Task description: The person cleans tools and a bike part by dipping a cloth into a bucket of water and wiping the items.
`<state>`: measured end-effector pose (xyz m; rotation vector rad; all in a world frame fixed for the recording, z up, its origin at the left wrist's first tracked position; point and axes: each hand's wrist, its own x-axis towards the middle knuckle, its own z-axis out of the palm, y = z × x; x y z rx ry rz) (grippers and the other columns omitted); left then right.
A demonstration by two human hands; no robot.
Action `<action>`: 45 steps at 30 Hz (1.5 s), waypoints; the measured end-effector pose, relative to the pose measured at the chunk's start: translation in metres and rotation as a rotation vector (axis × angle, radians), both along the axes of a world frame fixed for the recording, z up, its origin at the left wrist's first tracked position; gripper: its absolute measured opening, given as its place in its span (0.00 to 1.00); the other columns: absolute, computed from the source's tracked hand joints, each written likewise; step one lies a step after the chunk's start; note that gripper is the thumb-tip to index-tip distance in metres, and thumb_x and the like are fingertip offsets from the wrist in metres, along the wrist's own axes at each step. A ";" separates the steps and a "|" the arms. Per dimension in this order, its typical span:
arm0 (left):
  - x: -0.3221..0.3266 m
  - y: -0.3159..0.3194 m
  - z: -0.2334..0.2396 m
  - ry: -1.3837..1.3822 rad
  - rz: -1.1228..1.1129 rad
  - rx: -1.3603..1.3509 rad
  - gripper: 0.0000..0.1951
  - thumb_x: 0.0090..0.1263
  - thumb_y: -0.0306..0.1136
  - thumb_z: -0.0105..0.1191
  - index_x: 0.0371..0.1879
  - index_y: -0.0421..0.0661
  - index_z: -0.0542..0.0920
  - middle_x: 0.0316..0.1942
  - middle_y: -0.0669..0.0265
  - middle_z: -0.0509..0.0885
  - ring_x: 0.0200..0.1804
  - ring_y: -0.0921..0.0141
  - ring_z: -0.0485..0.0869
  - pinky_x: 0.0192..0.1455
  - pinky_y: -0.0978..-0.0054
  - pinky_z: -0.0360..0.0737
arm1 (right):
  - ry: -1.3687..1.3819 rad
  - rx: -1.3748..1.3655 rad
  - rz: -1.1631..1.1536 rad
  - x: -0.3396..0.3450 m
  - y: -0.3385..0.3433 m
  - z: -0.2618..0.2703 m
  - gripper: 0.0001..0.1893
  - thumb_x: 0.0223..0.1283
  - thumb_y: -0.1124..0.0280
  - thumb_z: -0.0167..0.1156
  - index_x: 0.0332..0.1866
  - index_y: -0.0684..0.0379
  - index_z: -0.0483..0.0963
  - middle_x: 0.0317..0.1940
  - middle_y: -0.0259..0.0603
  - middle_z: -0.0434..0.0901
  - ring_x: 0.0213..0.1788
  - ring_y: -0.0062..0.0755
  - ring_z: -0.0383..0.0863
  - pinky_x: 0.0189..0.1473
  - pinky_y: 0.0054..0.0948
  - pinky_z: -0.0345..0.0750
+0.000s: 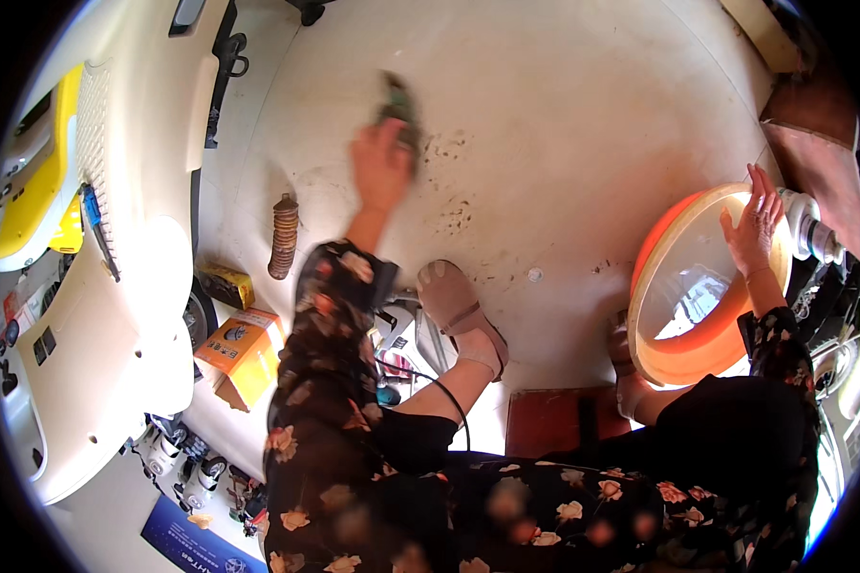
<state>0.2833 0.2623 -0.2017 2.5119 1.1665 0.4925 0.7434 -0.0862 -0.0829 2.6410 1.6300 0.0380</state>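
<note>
My left hand (pixel 381 168) is stretched out over the pale floor, closed around a dark, greenish object (pixel 401 107) that is too blurred to name. Dirt specks (pixel 455 215) lie on the floor to its right. At the right, my right hand (pixel 754 218) rests with spread fingers on the rim of an orange plastic basin (pixel 695 358). The basin is tilted and has water in it, with light reflecting off the surface. A rusty ribbed, bellows-like part (pixel 284 236) lies on the floor to the left of my left forearm.
A cream vehicle body panel (pixel 158 179) fills the left side. A yellow-orange cardboard box (pixel 240 351) and a smaller yellow box (pixel 226 285) stand beside a wheel. My sandalled foot (pixel 451 297) is at the centre, near a dark red board (pixel 552 419). A white container (pixel 806 222) stands behind the basin.
</note>
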 end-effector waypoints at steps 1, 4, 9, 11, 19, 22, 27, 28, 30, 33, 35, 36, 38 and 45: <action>0.015 -0.033 0.007 -0.033 -0.089 -0.066 0.19 0.56 0.26 0.54 0.49 0.52 0.79 0.46 0.56 0.77 0.49 0.53 0.74 0.53 0.55 0.72 | 0.009 0.016 0.013 0.001 0.003 -0.004 0.48 0.46 0.69 0.69 0.75 0.49 0.53 0.72 0.40 0.60 0.72 0.48 0.59 0.74 0.52 0.51; 0.059 -0.132 0.029 0.029 -0.325 -0.229 0.23 0.51 0.26 0.59 0.50 0.54 0.80 0.50 0.59 0.74 0.51 0.53 0.72 0.56 0.59 0.75 | 0.011 0.031 0.028 0.001 0.006 -0.007 0.47 0.46 0.67 0.69 0.75 0.49 0.53 0.70 0.40 0.61 0.71 0.47 0.59 0.74 0.51 0.51; 0.080 -0.229 0.027 0.001 -0.755 -0.468 0.22 0.51 0.26 0.62 0.48 0.54 0.81 0.51 0.63 0.74 0.53 0.54 0.72 0.55 0.59 0.77 | 0.004 0.017 0.019 0.003 0.006 -0.006 0.47 0.45 0.67 0.69 0.75 0.49 0.54 0.70 0.40 0.61 0.72 0.46 0.58 0.74 0.50 0.52; 0.079 -0.234 0.031 -0.082 -0.840 -0.661 0.20 0.52 0.26 0.61 0.46 0.53 0.82 0.51 0.63 0.74 0.53 0.55 0.72 0.55 0.59 0.76 | 0.003 0.003 0.028 0.005 0.004 -0.005 0.47 0.45 0.67 0.69 0.74 0.49 0.54 0.70 0.40 0.60 0.72 0.46 0.58 0.74 0.50 0.52; -0.022 0.014 0.075 -0.277 -0.096 -0.414 0.17 0.58 0.24 0.53 0.47 0.49 0.82 0.44 0.59 0.76 0.51 0.58 0.76 0.58 0.65 0.74 | 0.051 -0.009 -0.001 -0.001 0.005 0.002 0.49 0.43 0.70 0.68 0.75 0.51 0.52 0.71 0.41 0.59 0.73 0.47 0.57 0.75 0.50 0.51; -0.086 0.105 0.061 -0.320 0.306 -0.266 0.16 0.64 0.28 0.54 0.52 0.49 0.82 0.48 0.57 0.78 0.55 0.58 0.76 0.63 0.65 0.71 | 0.050 -0.025 -0.009 0.000 0.003 0.005 0.49 0.43 0.71 0.68 0.75 0.51 0.52 0.71 0.41 0.59 0.73 0.48 0.56 0.75 0.50 0.50; -0.225 0.234 -0.009 0.129 0.880 -0.405 0.38 0.65 0.59 0.55 0.75 0.63 0.62 0.79 0.54 0.45 0.75 0.48 0.58 0.71 0.51 0.65 | 0.064 -0.049 0.002 0.001 0.008 -0.004 0.49 0.42 0.72 0.68 0.75 0.53 0.52 0.72 0.42 0.58 0.73 0.49 0.56 0.75 0.51 0.50; -0.224 0.245 -0.018 0.197 0.957 -0.486 0.45 0.63 0.68 0.53 0.78 0.66 0.54 0.81 0.55 0.37 0.79 0.48 0.50 0.74 0.47 0.62 | 0.040 -0.075 -0.010 0.002 0.006 -0.003 0.49 0.43 0.73 0.67 0.75 0.54 0.52 0.72 0.43 0.58 0.73 0.50 0.56 0.75 0.51 0.50; -0.220 0.254 -0.041 0.132 1.006 -0.478 0.48 0.62 0.72 0.50 0.79 0.67 0.51 0.81 0.56 0.37 0.80 0.49 0.45 0.75 0.46 0.58 | 0.038 -0.079 -0.006 0.004 0.003 -0.002 0.49 0.43 0.73 0.67 0.75 0.54 0.52 0.72 0.44 0.58 0.73 0.50 0.56 0.75 0.51 0.51; -0.221 0.269 -0.067 0.269 0.979 -0.366 0.49 0.62 0.73 0.50 0.79 0.62 0.51 0.81 0.55 0.39 0.80 0.50 0.44 0.78 0.47 0.53 | 0.037 -0.061 0.032 0.006 0.002 0.000 0.49 0.43 0.76 0.66 0.76 0.55 0.51 0.73 0.46 0.58 0.73 0.51 0.57 0.74 0.51 0.51; -0.271 0.297 -0.048 0.484 0.963 -0.226 0.50 0.61 0.72 0.51 0.79 0.57 0.54 0.80 0.53 0.43 0.80 0.50 0.46 0.79 0.48 0.49 | 0.080 -0.027 0.050 0.005 0.013 -0.018 0.49 0.43 0.76 0.66 0.76 0.55 0.52 0.73 0.46 0.58 0.73 0.51 0.57 0.74 0.50 0.51; -0.228 0.290 -0.061 0.431 0.903 -0.208 0.49 0.62 0.70 0.53 0.75 0.49 0.60 0.79 0.51 0.51 0.80 0.51 0.49 0.80 0.50 0.45 | 0.041 -0.059 0.023 0.004 0.004 -0.006 0.49 0.43 0.76 0.66 0.76 0.55 0.52 0.73 0.46 0.58 0.73 0.51 0.57 0.74 0.50 0.51; -0.207 0.292 -0.048 0.168 0.953 -0.222 0.42 0.63 0.60 0.60 0.70 0.44 0.67 0.72 0.49 0.64 0.74 0.51 0.62 0.76 0.53 0.58 | 0.031 -0.056 0.019 0.005 0.000 -0.005 0.49 0.44 0.76 0.66 0.76 0.56 0.51 0.72 0.45 0.59 0.73 0.50 0.57 0.74 0.50 0.51; -0.120 0.215 -0.054 -0.037 0.335 0.254 0.19 0.70 0.40 0.56 0.53 0.41 0.77 0.57 0.48 0.76 0.61 0.47 0.72 0.66 0.52 0.67 | 0.019 -0.049 0.109 0.010 -0.001 -0.011 0.48 0.45 0.74 0.66 0.75 0.57 0.51 0.72 0.46 0.59 0.74 0.50 0.57 0.73 0.51 0.52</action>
